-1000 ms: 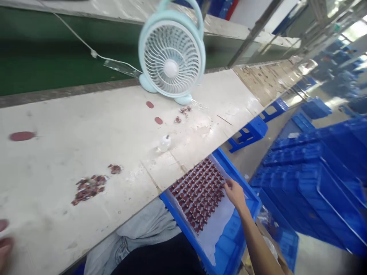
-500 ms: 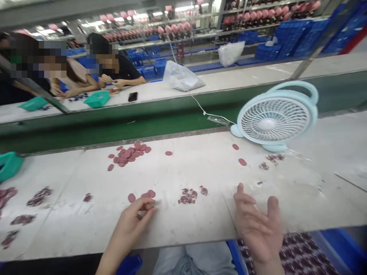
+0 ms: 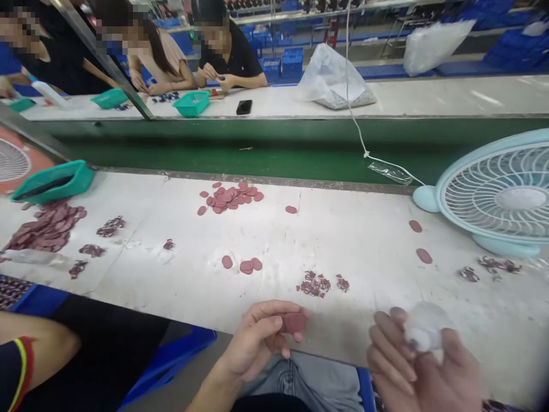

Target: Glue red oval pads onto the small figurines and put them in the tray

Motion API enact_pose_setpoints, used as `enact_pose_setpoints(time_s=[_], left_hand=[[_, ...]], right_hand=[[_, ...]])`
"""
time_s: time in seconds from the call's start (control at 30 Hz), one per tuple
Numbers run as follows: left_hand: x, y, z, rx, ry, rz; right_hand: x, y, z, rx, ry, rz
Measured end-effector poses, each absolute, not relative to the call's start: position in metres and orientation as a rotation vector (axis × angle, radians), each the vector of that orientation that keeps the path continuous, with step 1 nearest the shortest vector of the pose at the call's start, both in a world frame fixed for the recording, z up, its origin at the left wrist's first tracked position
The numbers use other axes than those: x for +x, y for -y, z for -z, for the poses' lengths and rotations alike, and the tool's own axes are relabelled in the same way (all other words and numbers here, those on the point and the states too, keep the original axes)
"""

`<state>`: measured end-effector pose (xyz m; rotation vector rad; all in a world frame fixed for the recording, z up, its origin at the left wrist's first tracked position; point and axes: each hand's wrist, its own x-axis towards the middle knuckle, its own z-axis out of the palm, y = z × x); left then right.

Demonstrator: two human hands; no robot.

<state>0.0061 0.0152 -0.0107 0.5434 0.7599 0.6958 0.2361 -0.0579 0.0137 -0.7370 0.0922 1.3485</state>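
My left hand (image 3: 268,337) is closed at the table's front edge, pinching a dark pink oval disc (image 3: 294,323) between thumb and fingers. To its right, my right hand (image 3: 422,366) is turned palm up, fingers curled around a translucent round piece (image 3: 429,326), blurred, with a whitish lump at its lower part. Beyond my left hand lie a few loose dark pink discs (image 3: 247,266) and a heap of small maroon-and-white bits (image 3: 314,284). Farther back is a bigger pile of the same discs (image 3: 231,198).
A light blue fan (image 3: 497,194) stands at the right, its cord (image 3: 358,134) crossing the green gap. On the left are a green basket (image 3: 55,182), another disc pile (image 3: 47,226) and a neighbour's arm (image 3: 38,343). Several people sit across, near a plastic bag (image 3: 337,80).
My left hand has moved right and nearer to me, now showing a disc. My right hand, open and bare before, now holds the translucent piece. The view has shifted left and down.
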Motion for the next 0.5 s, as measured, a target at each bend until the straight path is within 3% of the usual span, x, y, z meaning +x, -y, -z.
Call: enact_pose_setpoints(time_s=[0.3, 0.5], left_hand=[[0.014, 0.002, 0.016, 0.324, -0.565, -0.663], [0.021, 0.015, 0.020, 0.246, -0.505, -0.659]], right_hand=[[0.199, 0.080, 0.002, -0.996, 0.362, -1.440], [0.190, 0.087, -0.012, -1.173, 0.532, -1.241]])
